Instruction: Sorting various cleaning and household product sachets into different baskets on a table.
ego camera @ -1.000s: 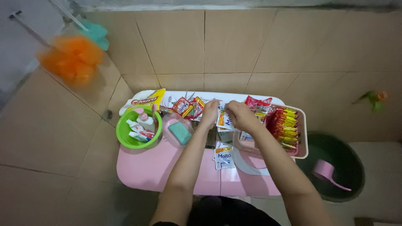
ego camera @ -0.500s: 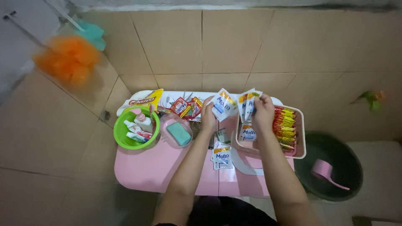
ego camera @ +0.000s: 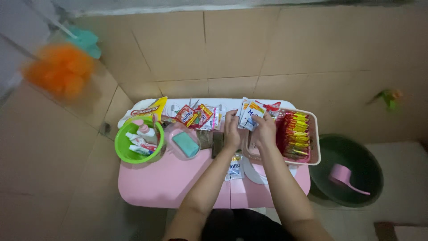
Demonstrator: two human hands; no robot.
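Both hands are up over the back edge of the pink table [ego camera: 178,178], close together. The left hand [ego camera: 232,129] and the right hand [ego camera: 264,130] pinch a small bunch of white and blue sachets [ego camera: 249,114] between them, fingers closed on the lower edges, the packs fanned upright and tilted a little to the right. The bunch hangs just above the left end of the pink tray [ego camera: 314,154], which sits on the table's right side and juts past its right edge.

Inside that tray, along its right half, a packed row of red and yellow sachets [ego camera: 295,136]. One more white sachet [ego camera: 234,169] lies flat near the table's middle, partly under the left forearm.

Left of the hands, a heap of red sachets [ego camera: 194,116] along the back edge. Next to it, a clear soap dish [ego camera: 185,142] with a teal bar. At the left edge, a green bowl [ego camera: 122,149] holding small tubes and a bottle, touching a yellow pack [ego camera: 151,108] at the back left corner.

On the floor to the right, a dark bucket [ego camera: 352,151] with a pink scoop [ego camera: 345,176] in it. An orange puff [ego camera: 59,71], blurred, hangs at upper left.
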